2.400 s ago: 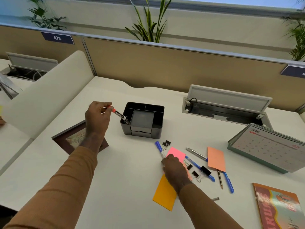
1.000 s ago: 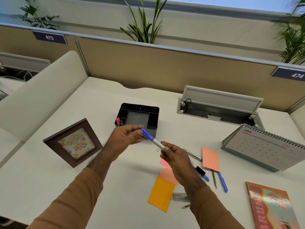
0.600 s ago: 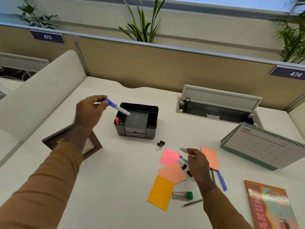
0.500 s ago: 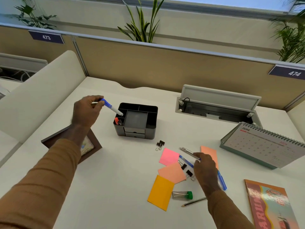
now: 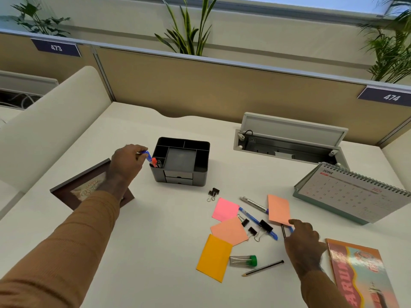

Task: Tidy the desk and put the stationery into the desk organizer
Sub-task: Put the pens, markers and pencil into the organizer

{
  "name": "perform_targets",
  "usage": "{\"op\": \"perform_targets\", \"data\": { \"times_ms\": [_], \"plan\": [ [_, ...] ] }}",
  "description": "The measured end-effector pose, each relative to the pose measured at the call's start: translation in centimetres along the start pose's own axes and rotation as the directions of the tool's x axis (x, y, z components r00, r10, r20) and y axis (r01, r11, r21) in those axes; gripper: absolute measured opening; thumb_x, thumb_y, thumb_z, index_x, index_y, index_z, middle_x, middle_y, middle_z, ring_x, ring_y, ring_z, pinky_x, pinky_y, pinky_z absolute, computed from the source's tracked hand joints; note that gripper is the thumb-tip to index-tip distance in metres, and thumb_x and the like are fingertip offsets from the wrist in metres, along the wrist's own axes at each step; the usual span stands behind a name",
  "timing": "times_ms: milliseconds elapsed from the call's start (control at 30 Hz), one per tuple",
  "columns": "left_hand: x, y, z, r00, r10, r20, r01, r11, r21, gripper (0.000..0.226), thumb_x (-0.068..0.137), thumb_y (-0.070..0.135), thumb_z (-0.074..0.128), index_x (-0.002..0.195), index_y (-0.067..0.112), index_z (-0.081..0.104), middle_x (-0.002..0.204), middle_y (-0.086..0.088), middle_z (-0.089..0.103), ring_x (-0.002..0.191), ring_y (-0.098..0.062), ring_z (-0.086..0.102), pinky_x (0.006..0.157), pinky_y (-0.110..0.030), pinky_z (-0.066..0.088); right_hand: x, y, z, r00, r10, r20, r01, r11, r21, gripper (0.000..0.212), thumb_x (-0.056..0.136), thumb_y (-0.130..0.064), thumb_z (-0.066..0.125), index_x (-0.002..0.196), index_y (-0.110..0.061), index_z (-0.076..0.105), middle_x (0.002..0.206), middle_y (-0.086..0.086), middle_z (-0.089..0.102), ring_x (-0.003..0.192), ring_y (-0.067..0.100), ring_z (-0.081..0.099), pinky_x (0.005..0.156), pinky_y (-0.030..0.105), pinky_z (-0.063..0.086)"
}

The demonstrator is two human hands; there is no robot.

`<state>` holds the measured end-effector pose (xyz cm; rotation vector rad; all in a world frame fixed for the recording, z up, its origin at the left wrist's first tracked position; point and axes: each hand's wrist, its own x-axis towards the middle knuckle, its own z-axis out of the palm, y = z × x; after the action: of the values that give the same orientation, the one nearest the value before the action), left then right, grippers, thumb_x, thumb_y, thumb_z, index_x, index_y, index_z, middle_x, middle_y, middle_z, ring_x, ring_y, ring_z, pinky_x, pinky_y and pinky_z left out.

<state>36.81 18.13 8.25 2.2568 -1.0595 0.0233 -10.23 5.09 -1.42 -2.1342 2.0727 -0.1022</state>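
The left hand (image 5: 126, 161) pinches a blue marker (image 5: 147, 155) at the near-left compartment of the desk organizer (image 5: 181, 162) — the drop-in step; the right hand (image 5: 302, 237), fingers curled, touches a blue pen (image 5: 291, 229) on the counter (image 5: 155, 241), whether gripped I cannot tell; next, release, then lift.

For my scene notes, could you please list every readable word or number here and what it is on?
"473": blue partition sign.
"474": blue partition sign.
"JUNE": desk calendar; its dates are too small to read.
"ARU": partial, cut-off letters on the magazine cover.
Picture frame: script blurred and partly hidden by the arm.
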Motion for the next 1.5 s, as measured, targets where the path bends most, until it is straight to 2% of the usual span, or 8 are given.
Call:
{"op": "perform_targets", "data": {
  "times_ms": [167, 433, 633, 833, 1100, 1300, 1400, 1500],
  "plan": [
    [0.2, -0.3, 0.9, 0.995, -0.033, 0.091, 0.031, 0.999, 0.028, 0.021, 0.086, 0.018, 0.066, 0.105, 0.013, 0.073, 0.106, -0.007, 0.07, 0.099, -0.024, 0.064, 0.088, -0.035, 0.047, 0.6, 1.5, 0.7, 0.998, 0.019, 0.063, -0.023, 0.998, 0.064, 0.047, 0.076, -0.013, 0.066, 0.122, -0.021, 0.058, 0.119, 0.01, 0.062, 0.103, 0.031, 0.058, 0.083, 0.046, 0.051],
    [0.9, -0.2, 1.2, 0.976, -0.079, 0.203, 0.033, 0.975, 0.218, 0.026, 0.092, 0.028, 0.057, 0.114, 0.02, 0.07, 0.118, -0.003, 0.062, 0.109, -0.025, 0.056, 0.086, -0.039, 0.049, 1.1, 2.7, 1.6, 0.996, -0.008, 0.088, -0.003, 0.992, 0.124, 0.038, 0.087, -0.018, 0.05, 0.124, -0.022, 0.057, 0.118, 0.008, 0.062, 0.099, 0.029, 0.06, 0.082, 0.047, 0.052],
    [0.7, -0.1, 1.2, 0.98, -0.055, 0.192, 0.018, 0.981, 0.191, 0.029, 0.093, 0.028, 0.053, 0.114, 0.017, 0.069, 0.123, -0.003, 0.062, 0.115, -0.024, 0.055, 0.093, -0.039, 0.046, 1.7, -0.1, 0.7, 0.963, -0.263, -0.056, 0.264, 0.964, 0.013, 0.032, 0.085, -0.014, 0.061, 0.116, -0.018, 0.064, 0.114, 0.012, 0.064, 0.094, 0.033, 0.059, 0.075, 0.043, 0.048],
    [0.1, 0.1, 1.1, 0.994, 0.012, 0.105, -0.023, 0.994, 0.107, 0.028, 0.091, 0.02, 0.055, 0.115, 0.014, 0.068, 0.121, -0.007, 0.064, 0.115, -0.026, 0.056, 0.096, -0.039, 0.044, 3.1, -6.2, 0.6, 0.861, -0.506, 0.047, 0.507, 0.851, -0.139, 0.041, 0.085, -0.013, 0.061, 0.126, -0.016, 0.06, 0.122, 0.008, 0.065, 0.113, 0.031, 0.058, 0.085, 0.044, 0.048],
    [-1.9, 1.4, 0.3, 0.985, 0.113, -0.13, -0.104, 0.992, 0.074, 0.03, 0.088, 0.015, 0.054, 0.114, 0.017, 0.068, 0.117, -0.005, 0.066, 0.106, -0.028, 0.058, 0.093, -0.046, 0.047, 3.3, -8.0, 0.9, 0.845, -0.509, 0.164, 0.534, 0.785, -0.315, 0.037, 0.089, -0.023, 0.058, 0.125, -0.022, 0.055, 0.118, 0.004, 0.062, 0.11, 0.025, 0.055, 0.091, 0.04, 0.04],
    [-4.7, 4.8, 1.1, 0.961, 0.191, -0.202, -0.204, 0.978, -0.041, 0.034, 0.083, 0.012, 0.05, 0.109, 0.015, 0.071, 0.108, -0.003, 0.066, 0.096, -0.024, 0.058, 0.088, -0.035, 0.046, 4.1, -8.6, -0.1, 0.819, -0.573, 0.007, 0.565, 0.809, 0.163, 0.03, 0.093, -0.014, 0.052, 0.12, -0.021, 0.061, 0.108, 0.003, 0.063, 0.096, 0.024, 0.057, 0.078, 0.039, 0.046],
    [-6.9, 7.5, 2.8, 0.971, 0.238, -0.021, -0.235, 0.938, -0.255, 0.03, 0.086, 0.004, 0.052, 0.109, 0.013, 0.07, 0.105, -0.001, 0.065, 0.094, -0.014, 0.06, 0.085, -0.015, 0.044, 3.3, -10.4, -2.3, 0.848, -0.525, -0.072, 0.484, 0.712, 0.509, 0.024, 0.092, -0.011, 0.055, 0.115, -0.017, 0.059, 0.104, -0.001, 0.06, 0.093, 0.016, 0.057, 0.079, 0.032, 0.049],
    [-9.0, 10.3, 4.7, 0.949, 0.129, 0.288, 0.018, 0.888, -0.46, 0.03, 0.09, 0.009, 0.058, 0.118, 0.016, 0.066, 0.113, 0.003, 0.064, 0.096, -0.007, 0.064, 0.088, -0.02, 0.052, 1.7, -12.3, -5.1, 0.895, -0.445, -0.025, 0.284, 0.526, 0.802, 0.013, 0.088, -0.008, 0.062, 0.098, -0.014, 0.057, 0.092, -0.002, 0.065, 0.084, 0.01, 0.063, 0.07, 0.023, 0.051]
  ]
}}
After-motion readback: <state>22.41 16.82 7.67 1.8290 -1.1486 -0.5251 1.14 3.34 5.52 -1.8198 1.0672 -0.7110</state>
